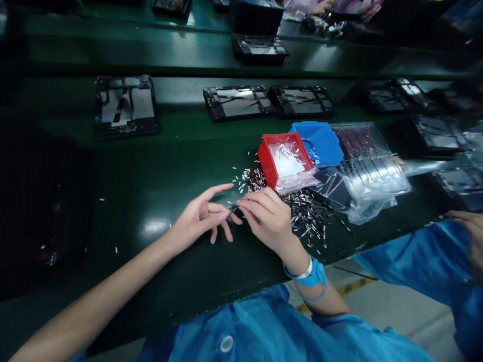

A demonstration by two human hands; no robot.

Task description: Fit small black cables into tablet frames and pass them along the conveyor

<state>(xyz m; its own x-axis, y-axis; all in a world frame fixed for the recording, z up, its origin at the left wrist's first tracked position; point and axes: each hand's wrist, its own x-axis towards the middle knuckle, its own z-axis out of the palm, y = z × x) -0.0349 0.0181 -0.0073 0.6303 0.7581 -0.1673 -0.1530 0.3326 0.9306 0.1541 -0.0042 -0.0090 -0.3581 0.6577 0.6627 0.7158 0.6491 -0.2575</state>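
Green and glossy, the bench (177, 166) carries a scatter of tiny white pieces (244, 176) and a heap of small dark leads (307, 213), with the person's two bare hands just to the left of that heap. The right hand (266, 216) pinches a thin dark piece (234, 208) between thumb and fingertips, its wrist circled by a blue band (315, 276). The left hand (206, 216) meets it from the other side, index finger stretched out and the remaining fingers loosely spread, the thumb tip close to the same piece; blur and small size leave me unable to tell whether that thumb grips it or merely steadies it.

Beyond the right hand sits a red bin (267, 161) with a plastic bag of white bits (289, 161) inside, touching a blue bin (324, 141).

The likeliest trouble is a drop: a part this slim could slip from a fingertip hold and be lost among the similar ones close by. The white pieces lie loose, so a brushing finger or sleeve could scatter them further. The bag's edge spills over the red bin's near wall, towards the right hand; a snag there might drag out some of its contents.
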